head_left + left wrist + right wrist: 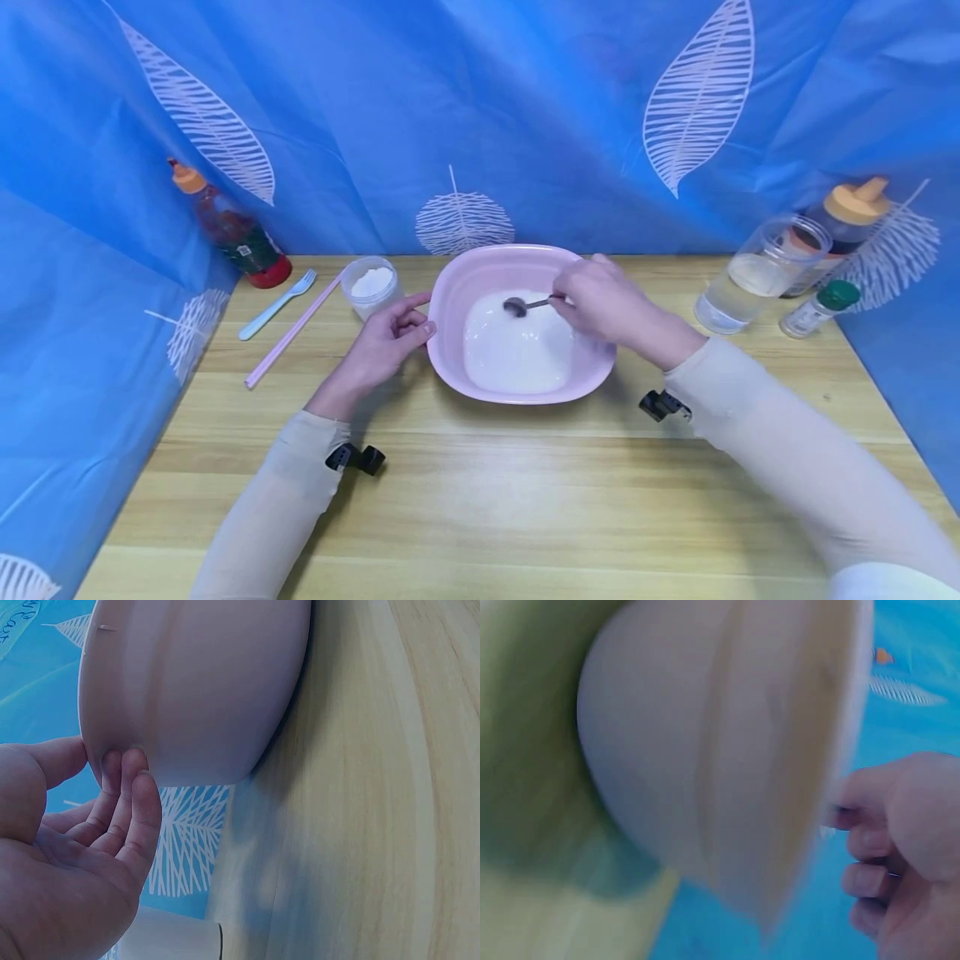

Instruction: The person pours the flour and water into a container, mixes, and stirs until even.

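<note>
A pink basin [450,358] stands mid-table with white liquid [517,358] in its bottom. At its left rim my left hand [387,343] pinches the edge, thumb at the lip and curled fingers against the outer wall, as the left wrist view shows of the hand [82,847]. My right hand [611,304] is above the basin's right side and grips a metal spoon [516,307] by its handle, the bowl down at the liquid. In the right wrist view the basin wall hides the spoon's bowl, and the right hand [907,847] has its fingers curled.
Behind my left hand stands a clear jar [371,287] of white powder. Further left lie a pink straw [292,337] and a blue fork [277,305], near a red sauce bottle [243,237]. At right are a water cup [738,287], a dark bottle [847,221] and a green-capped shaker [817,310].
</note>
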Demonstrator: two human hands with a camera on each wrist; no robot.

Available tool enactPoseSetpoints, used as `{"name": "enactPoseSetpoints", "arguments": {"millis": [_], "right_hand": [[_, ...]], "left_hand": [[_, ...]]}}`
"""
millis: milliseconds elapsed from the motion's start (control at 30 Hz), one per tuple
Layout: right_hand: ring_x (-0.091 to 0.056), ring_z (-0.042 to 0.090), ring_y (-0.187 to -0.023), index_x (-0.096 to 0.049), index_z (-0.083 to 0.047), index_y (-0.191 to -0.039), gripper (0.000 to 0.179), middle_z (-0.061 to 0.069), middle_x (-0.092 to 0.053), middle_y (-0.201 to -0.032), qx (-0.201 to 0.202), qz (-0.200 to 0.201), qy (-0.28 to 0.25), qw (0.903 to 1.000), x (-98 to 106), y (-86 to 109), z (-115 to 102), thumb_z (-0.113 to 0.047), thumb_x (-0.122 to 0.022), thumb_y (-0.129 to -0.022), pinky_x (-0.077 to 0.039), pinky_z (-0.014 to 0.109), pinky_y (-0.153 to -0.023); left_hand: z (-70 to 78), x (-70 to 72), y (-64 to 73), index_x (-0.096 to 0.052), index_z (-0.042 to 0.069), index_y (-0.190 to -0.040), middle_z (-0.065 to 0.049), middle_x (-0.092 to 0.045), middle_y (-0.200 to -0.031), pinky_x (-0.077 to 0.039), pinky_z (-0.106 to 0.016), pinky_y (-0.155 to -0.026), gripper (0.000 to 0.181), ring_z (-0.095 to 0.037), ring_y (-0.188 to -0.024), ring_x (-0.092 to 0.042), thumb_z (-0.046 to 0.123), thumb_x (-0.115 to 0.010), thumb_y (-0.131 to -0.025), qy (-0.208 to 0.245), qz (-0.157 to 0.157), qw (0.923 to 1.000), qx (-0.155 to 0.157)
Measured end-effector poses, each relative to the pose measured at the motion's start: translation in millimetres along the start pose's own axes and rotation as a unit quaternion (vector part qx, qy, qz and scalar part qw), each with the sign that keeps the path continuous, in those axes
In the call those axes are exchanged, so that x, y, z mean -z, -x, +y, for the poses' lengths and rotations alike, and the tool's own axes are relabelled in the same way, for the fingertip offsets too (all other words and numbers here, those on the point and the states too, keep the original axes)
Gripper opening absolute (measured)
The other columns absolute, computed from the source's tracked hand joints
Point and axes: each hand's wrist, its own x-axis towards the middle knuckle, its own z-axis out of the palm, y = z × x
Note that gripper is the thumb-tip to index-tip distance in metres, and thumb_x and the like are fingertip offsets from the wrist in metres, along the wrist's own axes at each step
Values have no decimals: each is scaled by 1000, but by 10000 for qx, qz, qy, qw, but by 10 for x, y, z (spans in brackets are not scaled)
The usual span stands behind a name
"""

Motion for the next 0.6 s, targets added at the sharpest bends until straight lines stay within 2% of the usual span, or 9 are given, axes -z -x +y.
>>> {"name": "enactPoseSetpoints", "arguments": {"millis": [100, 167, 300, 367, 433, 533, 600], "right_hand": [[-60, 26, -77, -75, -10, -82, 15, 4, -71, -78, 59, -134, 332, 9993, 152, 130, 127, -9, -74, -97, -41, 42, -77], [-58, 25, -76, -74, -12, -79, 17, 1, -68, -75, 268, -261, 412, 9985, 262, 228, 176, -8, -75, -95, -37, 42, -76], [-55, 17, -79, -74, -18, -79, 19, -7, -65, -76, 711, -742, 80, 9947, 400, 352, 162, -8, -77, -94, -33, 38, -79], [-53, 13, -80, -74, -20, -80, 19, -9, -63, -76, 882, -914, -243, 9916, 384, 351, 117, -9, -78, -95, -32, 37, -81], [-53, 12, -80, -74, -19, -81, 19, -10, -62, -77, 1057, -892, -505, 9891, 308, 310, 58, -10, -78, -97, -36, 37, -83], [-55, 14, -78, -76, -14, -84, 15, -6, -64, -77, 1229, -582, -642, 9886, 132, 207, -26, -10, -77, -98, -45, 40, -83], [-58, 16, -77, -77, -11, -87, 12, -2, -67, -78, 1157, -288, -566, 9913, 34, 138, -63, -10, -76, -99, -52, 43, -83]], "left_hand": [[-5, 6, 1, -45, -3, -160, -24, -70, -117, -65, -31, -91, 58, -9, -91, -71, 8, -65, -107, -29, -15, 10000, 38], [2, 11, 1, -45, -2, -160, -22, -70, -116, -65, -32, -92, 58, -9, -91, -71, 8, -65, -107, -63, -7, 10000, 66], [8, 27, 15, -44, -2, -160, -22, -70, -115, -64, -33, -91, 59, -9, -91, -71, 8, -65, -107, -109, 25, 9999, 53], [9, 30, 24, -44, -3, -160, -22, -70, -115, -64, -32, -90, 59, -9, -90, -71, 8, -66, -107, -107, 40, 9999, 54], [8, 28, 27, -44, -2, -160, -22, -70, -115, -64, -32, -90, 59, -9, -90, -70, 8, -66, -107, -81, 27, 9999, 63], [3, 12, 18, -45, -2, -160, -23, -70, -116, -64, -33, -91, 58, -9, -91, -70, 8, -66, -107, -68, 5, 10000, 65], [2, -3, 4, -45, -2, -160, -23, -70, -116, -64, -34, -92, 58, -9, -91, -70, 8, -66, -106, -54, -2, 10000, 32]]}}
